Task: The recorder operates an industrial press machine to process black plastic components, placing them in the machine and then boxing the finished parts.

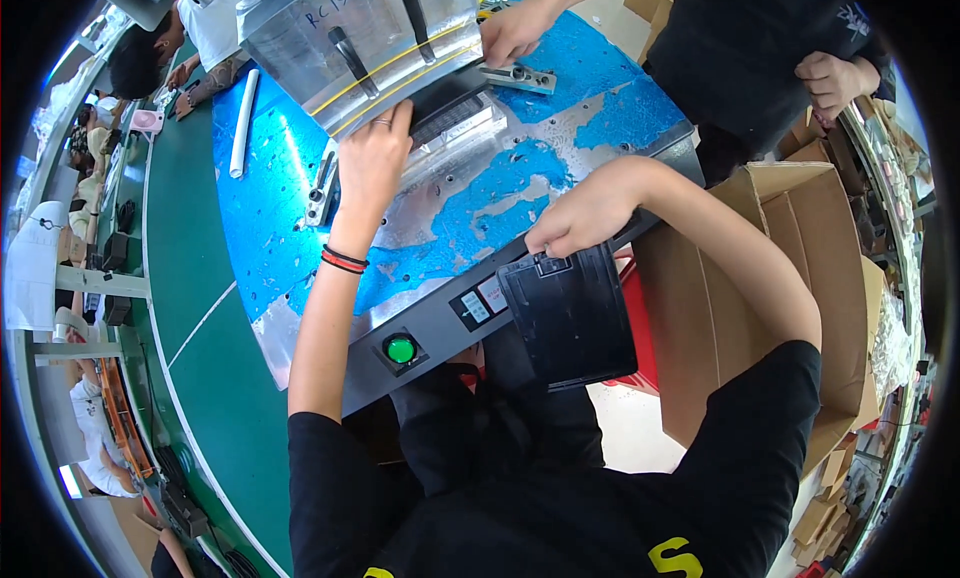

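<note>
My right hand (pixel 590 216) pinches the top edge of a black plastic panel (pixel 568 323), which hangs in front of the machine's front edge. My left hand (pixel 374 158) reaches up under the metal press block (pixel 360 38), its fingers closed at the left end of a dark plastic part (pixel 450 103). That part lies beneath the block's lower edge, over a metal fixture; its far side is hidden. Another person's hand (pixel 515 33) is at the right end of the block, close to the same part.
The worn blue machine table (pixel 420 238) carries metal clamps (pixel 520 78) and a white tube (pixel 243 123). A green button (pixel 400 350) is on its front. An open cardboard box (pixel 700 328) stands at right, a green bench (pixel 185 258) at left. A co-worker (pixel 765 48) stands opposite.
</note>
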The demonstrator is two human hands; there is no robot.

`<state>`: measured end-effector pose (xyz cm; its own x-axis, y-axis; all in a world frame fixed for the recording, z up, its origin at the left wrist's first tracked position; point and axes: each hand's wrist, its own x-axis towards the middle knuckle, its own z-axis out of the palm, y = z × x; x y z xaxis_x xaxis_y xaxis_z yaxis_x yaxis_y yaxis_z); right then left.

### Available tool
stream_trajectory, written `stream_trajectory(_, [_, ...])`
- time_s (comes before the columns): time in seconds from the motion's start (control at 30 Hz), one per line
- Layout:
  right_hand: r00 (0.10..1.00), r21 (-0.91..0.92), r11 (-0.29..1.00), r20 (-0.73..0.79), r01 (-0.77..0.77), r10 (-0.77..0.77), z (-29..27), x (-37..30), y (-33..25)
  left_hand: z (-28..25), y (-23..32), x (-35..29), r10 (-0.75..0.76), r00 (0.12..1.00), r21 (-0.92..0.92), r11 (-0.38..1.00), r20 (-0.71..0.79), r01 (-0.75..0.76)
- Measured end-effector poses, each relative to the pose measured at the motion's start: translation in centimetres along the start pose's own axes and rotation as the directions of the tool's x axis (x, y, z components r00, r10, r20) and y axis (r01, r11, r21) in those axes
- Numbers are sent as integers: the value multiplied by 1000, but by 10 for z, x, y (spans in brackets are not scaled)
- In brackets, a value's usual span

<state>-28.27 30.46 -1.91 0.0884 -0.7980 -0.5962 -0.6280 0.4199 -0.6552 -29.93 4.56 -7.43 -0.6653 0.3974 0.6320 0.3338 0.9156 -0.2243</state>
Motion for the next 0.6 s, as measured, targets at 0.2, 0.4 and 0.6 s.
stream_trajectory(0.2, [991,13,994,-88,107,-106,-21,0,-15,-20,18,-20,-173,974,-148,977,-143,152])
stream_trajectory(0.4, [866,80,964,-462,252,-188,-23,7,-27,-95,74,-101,-411,645,-764,-330,645,554])
stream_trajectory(0.6, [653,308,735,-720,605,-236,25,84,-33,-170,98,-200,-24,601,-217,-943,799,251])
